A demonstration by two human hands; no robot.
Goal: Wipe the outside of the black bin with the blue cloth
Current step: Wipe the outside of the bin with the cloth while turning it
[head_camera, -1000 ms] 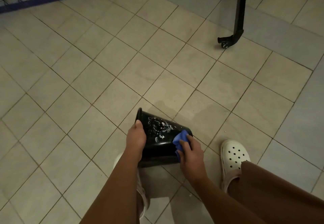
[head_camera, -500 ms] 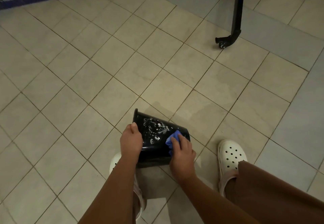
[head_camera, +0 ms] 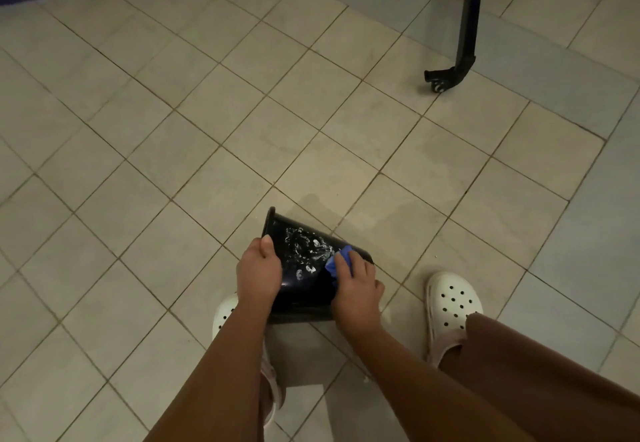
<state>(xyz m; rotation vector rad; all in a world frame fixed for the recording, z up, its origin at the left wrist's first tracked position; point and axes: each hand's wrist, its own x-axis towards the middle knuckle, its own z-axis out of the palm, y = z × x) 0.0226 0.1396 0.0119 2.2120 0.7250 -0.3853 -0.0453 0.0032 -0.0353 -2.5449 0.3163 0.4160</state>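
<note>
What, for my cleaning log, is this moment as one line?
left hand: grips tilted black bin; right hand: holds blue cloth against bin wall; white smears: present

We've got a black bin (head_camera: 304,289) (white splotches), blue cloth (head_camera: 337,261), white holey clogs (head_camera: 452,303), beige tiles (head_camera: 207,130).

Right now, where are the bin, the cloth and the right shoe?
bin (head_camera: 304,291): head view, on its black side wall.
cloth (head_camera: 334,263): head view, on the blue fold that shows.
right shoe (head_camera: 450,299): head view, on its holed top.
</note>
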